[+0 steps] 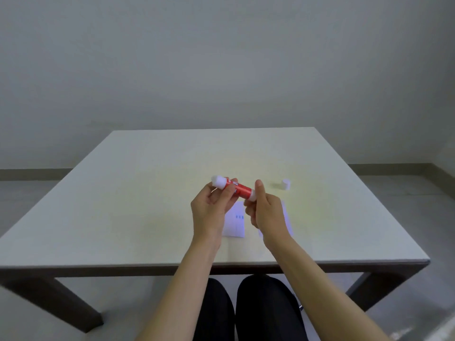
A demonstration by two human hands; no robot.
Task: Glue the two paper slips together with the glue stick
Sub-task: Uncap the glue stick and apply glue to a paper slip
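A red glue stick with white ends is held level above the table, between both hands. My left hand grips its red body near the white upper end, where white glue shows. My right hand pinches the white base at the other end. The white cap stands alone on the table to the right. Two white paper slips lie flat below the hands: one between the hands with small blue marks, the other partly hidden by my right hand.
The pale table has its front edge close to my dark-clothed knees. A grey wall stands behind the table and grey floor lies on both sides.
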